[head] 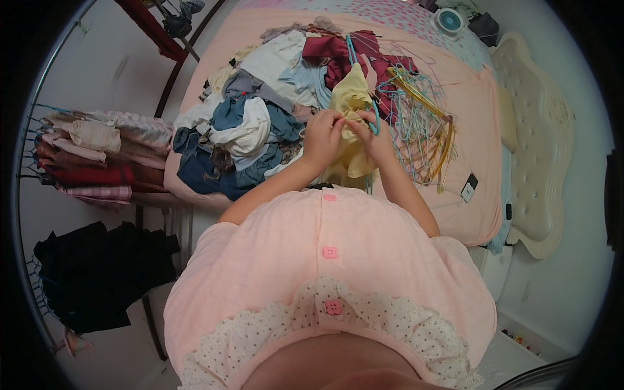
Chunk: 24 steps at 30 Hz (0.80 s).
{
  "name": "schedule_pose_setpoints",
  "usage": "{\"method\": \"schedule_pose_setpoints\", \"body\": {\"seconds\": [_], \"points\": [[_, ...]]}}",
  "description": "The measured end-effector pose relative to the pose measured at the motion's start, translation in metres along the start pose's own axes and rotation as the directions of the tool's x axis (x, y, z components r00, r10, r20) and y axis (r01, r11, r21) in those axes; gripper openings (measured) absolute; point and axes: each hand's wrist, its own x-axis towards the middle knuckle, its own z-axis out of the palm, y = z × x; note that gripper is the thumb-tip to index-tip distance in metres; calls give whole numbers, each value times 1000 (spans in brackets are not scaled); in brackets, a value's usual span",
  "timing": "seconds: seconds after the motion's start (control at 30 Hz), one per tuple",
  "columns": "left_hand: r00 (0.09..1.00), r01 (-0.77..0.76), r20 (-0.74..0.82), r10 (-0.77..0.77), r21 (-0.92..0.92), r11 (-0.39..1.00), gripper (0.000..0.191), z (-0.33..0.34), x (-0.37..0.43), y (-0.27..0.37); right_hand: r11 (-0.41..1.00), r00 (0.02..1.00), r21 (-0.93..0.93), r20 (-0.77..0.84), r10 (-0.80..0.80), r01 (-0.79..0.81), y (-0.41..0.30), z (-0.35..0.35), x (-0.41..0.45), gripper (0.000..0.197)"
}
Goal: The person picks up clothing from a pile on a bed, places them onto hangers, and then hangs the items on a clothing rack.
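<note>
Both of my hands are on a yellow garment (352, 90) in front of my chest. The fingertips of my left hand (321, 134) pinch its bunched fabric from the left. From the right, my right hand (373, 139) pinches the same fabric close to the left fingertips. A blue hanger (376, 119) shows beside the garment, its curved end just above my right hand; how far it passes inside the cloth is hidden. The lower part of the garment hangs between my forearms.
A heap of clothes (248, 126) covers the bed's left side. Tangled hangers (414, 126), some gold, lie to the right, near a phone (469, 188). Clothes hang on a metal rack (22, 146) at left. A tufted headboard (534, 146) and small fan (449, 22) are at right.
</note>
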Motion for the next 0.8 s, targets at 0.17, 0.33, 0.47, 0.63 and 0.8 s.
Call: {"method": "schedule_pose_setpoints", "body": {"seconds": [0.17, 0.33, 0.47, 0.63, 0.8], "points": [[998, -20, -51, 22, 40, 999, 6, 7, -9, 11, 999, 999, 24, -17, 32, -31, 0, -6, -8, 16], [981, 190, -14, -192, -70, 979, 8, 16, -19, 31, 1000, 999, -9, 38, 18, -17, 10, -23, -15, 14], [988, 146, 49, -145, -19, 989, 8, 23, -21, 42, 992, 998, -110, 45, -54, 59, 22, -41, -26, 13], [969, 233, 95, -228, -46, 971, 7, 40, -35, 52, 949, 977, -241, -10, -211, 203, 20, -54, -39, 14], [977, 207, 63, -205, -28, 978, 8, 52, -41, 58, 962, 988, -234, -21, -150, 141, 28, -65, -45, 15]]}}
